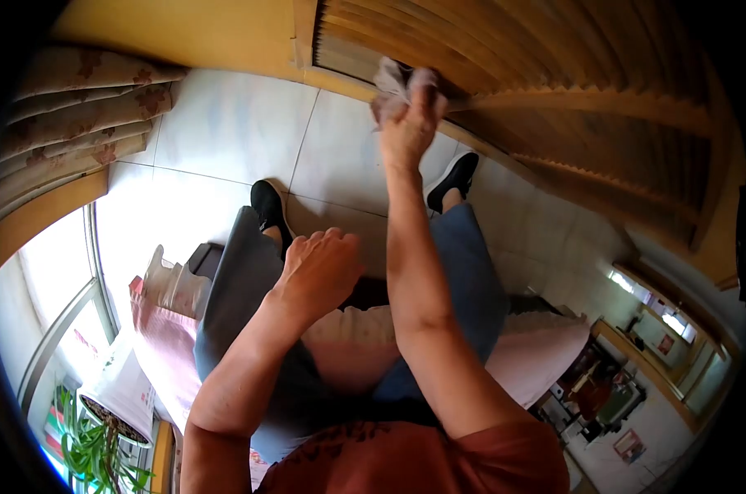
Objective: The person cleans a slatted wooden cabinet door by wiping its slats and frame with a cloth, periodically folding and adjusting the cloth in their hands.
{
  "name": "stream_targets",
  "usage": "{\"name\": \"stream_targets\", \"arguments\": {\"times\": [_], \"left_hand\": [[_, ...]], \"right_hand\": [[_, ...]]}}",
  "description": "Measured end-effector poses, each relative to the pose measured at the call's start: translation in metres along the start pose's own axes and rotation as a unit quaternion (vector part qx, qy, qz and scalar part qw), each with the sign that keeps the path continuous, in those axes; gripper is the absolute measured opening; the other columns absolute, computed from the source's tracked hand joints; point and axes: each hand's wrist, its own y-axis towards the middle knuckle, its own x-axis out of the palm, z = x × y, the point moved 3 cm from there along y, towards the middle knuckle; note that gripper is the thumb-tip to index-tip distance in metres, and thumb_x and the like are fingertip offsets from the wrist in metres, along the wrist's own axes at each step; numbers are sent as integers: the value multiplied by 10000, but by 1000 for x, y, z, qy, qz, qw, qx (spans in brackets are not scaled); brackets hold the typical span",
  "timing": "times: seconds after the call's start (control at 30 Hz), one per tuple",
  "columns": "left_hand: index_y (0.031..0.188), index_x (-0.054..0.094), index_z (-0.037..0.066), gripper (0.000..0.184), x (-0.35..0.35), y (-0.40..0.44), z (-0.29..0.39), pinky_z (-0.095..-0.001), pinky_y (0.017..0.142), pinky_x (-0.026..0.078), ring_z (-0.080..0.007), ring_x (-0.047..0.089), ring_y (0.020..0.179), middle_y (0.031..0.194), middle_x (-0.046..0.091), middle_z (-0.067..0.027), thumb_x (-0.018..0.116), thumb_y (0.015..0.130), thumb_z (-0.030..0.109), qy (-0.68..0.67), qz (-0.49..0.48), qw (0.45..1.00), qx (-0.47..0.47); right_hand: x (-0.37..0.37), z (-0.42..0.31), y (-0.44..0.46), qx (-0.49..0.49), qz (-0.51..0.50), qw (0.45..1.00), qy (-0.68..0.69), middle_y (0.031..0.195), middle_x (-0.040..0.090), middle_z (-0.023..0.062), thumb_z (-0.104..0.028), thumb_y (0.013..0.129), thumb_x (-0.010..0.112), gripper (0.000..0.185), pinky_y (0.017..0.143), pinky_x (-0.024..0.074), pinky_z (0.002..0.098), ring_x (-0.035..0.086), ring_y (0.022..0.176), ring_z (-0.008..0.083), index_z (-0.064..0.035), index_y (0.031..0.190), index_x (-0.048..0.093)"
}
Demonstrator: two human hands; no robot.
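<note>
My right hand (411, 132) is stretched far forward and closed around a crumpled greyish-pink cloth (392, 80). The cloth is at the lower edge of a louvred wooden door (504, 49); whether it presses on the slats is hard to tell. Over my lap, my left hand (322, 267) hangs with its fingers curled into a loose fist, back of the hand up. Nothing shows in it, and it is apart from the door.
Pale tiles (225, 132) cover the floor around my black shoes (453, 179). I sit on a seat with a pink cover (537, 354). A patterned curtain (85, 107) hangs at left above a window. A potted plant (97, 449) stands lower left.
</note>
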Motion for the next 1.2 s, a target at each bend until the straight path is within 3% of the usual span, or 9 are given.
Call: {"name": "stream_targets", "arguments": {"times": [0.1, 0.2, 0.27, 0.33, 0.4, 0.6, 0.8, 0.9, 1.2], "left_hand": [[947, 615, 17, 228, 2, -1, 1, -449, 852, 482, -350, 624, 1002, 1006, 630, -172, 634, 876, 232, 16, 0, 1000, -3], [958, 624, 19, 240, 4, -3, 2, -443, 855, 481, -337, 624, 1010, 1009, 634, -163, 634, 879, 246, 19, -14, 1000, -6], [965, 628, 20, 251, 4, -4, 2, -442, 857, 480, -333, 623, 1014, 1008, 636, -160, 634, 879, 255, 9, -15, 1000, -7], [985, 631, 29, 262, 4, -5, 1, -425, 844, 481, -313, 625, 1015, 1015, 639, -155, 635, 884, 270, 27, -46, 999, -10], [971, 645, 36, 246, 12, -8, -4, -413, 833, 482, -301, 630, 1009, 999, 644, -151, 633, 878, 264, 52, -41, 998, -8], [869, 691, 62, 157, 16, -18, -20, -390, 787, 482, -278, 655, 933, 898, 664, -125, 606, 825, 187, 97, -71, 992, -30], [866, 684, 61, 175, 9, -19, -29, -405, 786, 484, -277, 659, 910, 898, 669, -127, 613, 821, 214, 113, -53, 989, -82], [973, 652, 50, 322, 20, -18, -18, -415, 799, 484, -284, 654, 918, 940, 666, -122, 637, 876, 356, 75, -52, 996, 2], [947, 644, 52, 259, 19, -18, -16, -416, 801, 470, -285, 647, 930, 948, 664, -118, 649, 873, 301, 62, -59, 996, -7]], "right_hand": [[0, 98, -26, 224, -13, 955, 192, 1166, 448, 134, 46, 841, 485, 514, 821, 503, 356, 556, 1041, 271, -91, 1337, 496], [-40, 65, -16, 63, 14, 996, -66, 1259, 460, 140, 16, 875, 486, 470, 878, 487, 305, 549, 1077, 230, -72, 1335, 515], [-19, 68, -12, 110, 38, 987, 108, 1290, 470, 150, 15, 871, 488, 516, 884, 493, 320, 556, 1094, 243, -73, 1379, 467], [0, 60, -11, 155, 60, 946, 279, 1322, 479, 160, 14, 867, 489, 567, 889, 498, 335, 563, 1111, 256, -73, 1423, 419], [21, 14, -5, 310, 139, 693, 637, 1354, 484, 132, -2, 863, 564, 607, 970, 499, 412, 548, 1178, 285, -103, 1435, 389], [98, -93, -1, 375, 79, 627, 678, 1409, 447, 149, -15, 893, 496, 733, 1076, 422, 385, 511, 1241, 265, -138, 1537, 170], [129, -113, -7, 173, -15, 860, 479, 1321, 560, 136, 12, 876, 474, 575, 1012, 408, 313, 552, 1157, 215, 8, 1438, 350], [96, -81, -5, 21, -83, 972, 217, 1148, 570, 201, 23, 783, 502, 515, 928, 465, 412, 575, 1058, 364, -31, 1295, 524], [84, -72, 3, -149, -163, 973, -69, 970, 512, 155, -78, 806, 637, 523, 745, 506, 456, 585, 897, 374, -124, 1306, 493]]}}
